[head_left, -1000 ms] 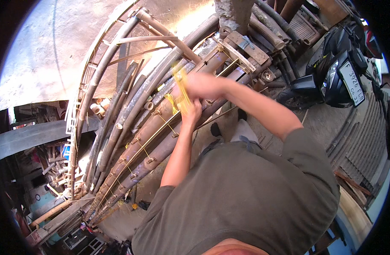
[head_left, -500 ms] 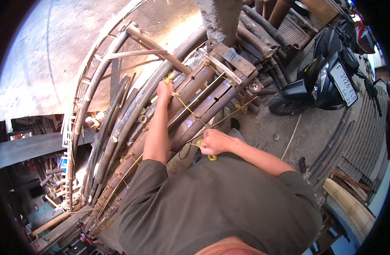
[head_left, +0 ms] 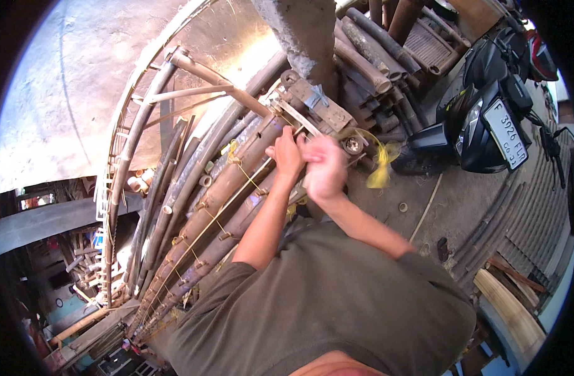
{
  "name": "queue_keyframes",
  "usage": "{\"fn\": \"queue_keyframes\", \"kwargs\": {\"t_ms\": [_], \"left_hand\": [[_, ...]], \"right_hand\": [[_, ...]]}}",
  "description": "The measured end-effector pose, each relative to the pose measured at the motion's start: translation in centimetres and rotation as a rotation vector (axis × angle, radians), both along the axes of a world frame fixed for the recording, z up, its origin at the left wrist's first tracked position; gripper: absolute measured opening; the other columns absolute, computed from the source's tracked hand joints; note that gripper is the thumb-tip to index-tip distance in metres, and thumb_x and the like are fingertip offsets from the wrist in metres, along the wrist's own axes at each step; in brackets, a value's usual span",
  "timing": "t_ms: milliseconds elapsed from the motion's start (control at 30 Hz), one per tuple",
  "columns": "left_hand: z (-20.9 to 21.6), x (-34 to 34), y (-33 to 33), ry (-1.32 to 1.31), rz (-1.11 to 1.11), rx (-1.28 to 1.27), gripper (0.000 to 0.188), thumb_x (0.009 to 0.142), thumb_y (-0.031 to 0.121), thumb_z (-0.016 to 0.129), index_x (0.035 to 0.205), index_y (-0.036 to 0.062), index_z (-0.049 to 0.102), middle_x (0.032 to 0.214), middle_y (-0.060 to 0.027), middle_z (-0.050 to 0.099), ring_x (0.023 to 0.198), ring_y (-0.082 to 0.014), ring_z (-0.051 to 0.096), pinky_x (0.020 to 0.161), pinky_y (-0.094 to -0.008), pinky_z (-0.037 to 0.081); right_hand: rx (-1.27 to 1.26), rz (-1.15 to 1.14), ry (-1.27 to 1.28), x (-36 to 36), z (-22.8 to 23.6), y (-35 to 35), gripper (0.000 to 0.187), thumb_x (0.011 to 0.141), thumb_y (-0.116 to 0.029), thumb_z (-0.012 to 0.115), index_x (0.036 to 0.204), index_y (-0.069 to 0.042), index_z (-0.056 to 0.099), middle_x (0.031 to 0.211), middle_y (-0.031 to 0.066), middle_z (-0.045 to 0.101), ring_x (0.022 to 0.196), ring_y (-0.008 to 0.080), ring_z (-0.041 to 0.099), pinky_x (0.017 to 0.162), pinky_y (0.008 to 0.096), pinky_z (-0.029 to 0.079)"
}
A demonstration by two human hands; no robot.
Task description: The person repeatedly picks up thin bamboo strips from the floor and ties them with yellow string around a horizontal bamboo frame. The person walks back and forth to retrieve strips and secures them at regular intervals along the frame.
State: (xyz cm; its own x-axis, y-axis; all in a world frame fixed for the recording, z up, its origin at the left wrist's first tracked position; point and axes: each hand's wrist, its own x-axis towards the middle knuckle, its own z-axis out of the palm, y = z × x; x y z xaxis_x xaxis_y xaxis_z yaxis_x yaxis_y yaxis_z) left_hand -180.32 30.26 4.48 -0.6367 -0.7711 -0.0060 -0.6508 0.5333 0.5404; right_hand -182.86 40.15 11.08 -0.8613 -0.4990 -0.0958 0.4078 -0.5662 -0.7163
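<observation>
Two long brown bamboo poles lie side by side, the left pole and the right pole, with short pegs along them and yellow cord strung across. My left hand is closed at the upper end of the poles, its fingertips pressed together on something too small to make out. Close beside it, my right hand is blurred, its fingers curled in. A loose hank of yellow cord swings out to the right, with a loop arcing back toward the right hand. A yellow cord lashing sits around the left pole.
A wooden block rests beyond the pole ends, beside a concrete post. Dark bamboo lengths are stacked behind. A black motorcycle stands at right. A curved bamboo frame rises at left.
My left hand has moved right and slightly down, off the yellow lashing. My right hand has risen beside it. The yellow hank has swung up to the right, and the view has shifted slightly.
</observation>
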Motion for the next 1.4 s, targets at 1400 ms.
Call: {"fn": "queue_keyframes", "kwargs": {"t_ms": [1400], "left_hand": [[6.2, 27.2, -16.0, -0.23, 0.111, -0.229, 0.032, 0.095, 0.023, 0.049, 0.107, -0.0017, 0.067, 0.094, -0.019, 0.071, 0.086, -0.0299, 0.069, 0.082, -0.0392, 0.05]], "right_hand": [[0.263, 1.252, 0.327, 23.3, -11.8, 1.8, 0.027, 0.094, -0.03, 0.057, 0.101, -0.004, 0.062, 0.096, 0.0092, 0.066, 0.085, 0.0203, 0.063, 0.075, 0.0335, 0.05]]}}
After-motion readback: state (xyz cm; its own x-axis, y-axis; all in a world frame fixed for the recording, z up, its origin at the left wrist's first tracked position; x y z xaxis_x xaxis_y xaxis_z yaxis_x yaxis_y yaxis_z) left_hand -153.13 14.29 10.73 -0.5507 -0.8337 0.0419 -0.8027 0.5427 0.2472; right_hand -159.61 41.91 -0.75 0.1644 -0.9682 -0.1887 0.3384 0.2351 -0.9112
